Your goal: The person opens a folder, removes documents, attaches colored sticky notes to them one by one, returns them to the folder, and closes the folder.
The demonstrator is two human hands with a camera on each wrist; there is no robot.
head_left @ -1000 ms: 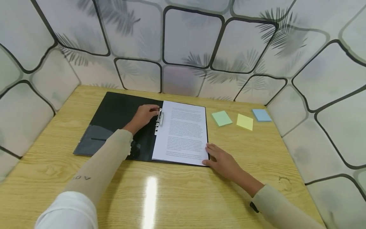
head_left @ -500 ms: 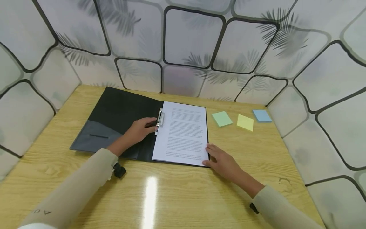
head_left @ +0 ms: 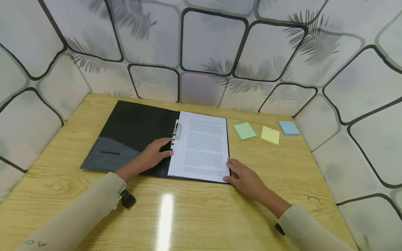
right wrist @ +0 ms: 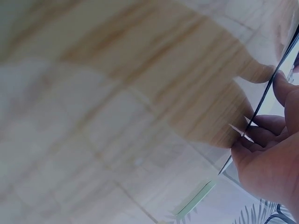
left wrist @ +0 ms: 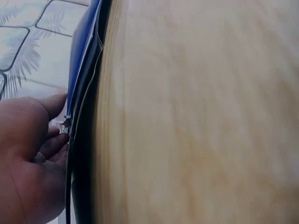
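The left hand (head_left: 152,153), thumb and fingers apart, gripping nothing, is at the lower end of a silver metal clip (head_left: 175,134). Just beyond its fingertips, white printed sheets (head_left: 205,148) lie in an open black folder (head_left: 141,120); the right hand (head_left: 247,176), loosely spread, touches their opposite edge.

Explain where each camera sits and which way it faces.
Head: on the person's head, looking forward and down at the folder, paper and tabletop; left hand, right hand and sleeves show.
Left wrist: on that wrist, facing the tabletop and folder; left hand shows.
Right wrist: on that wrist, facing the tabletop and folder; right hand shows.
Head and right wrist share the right hand.
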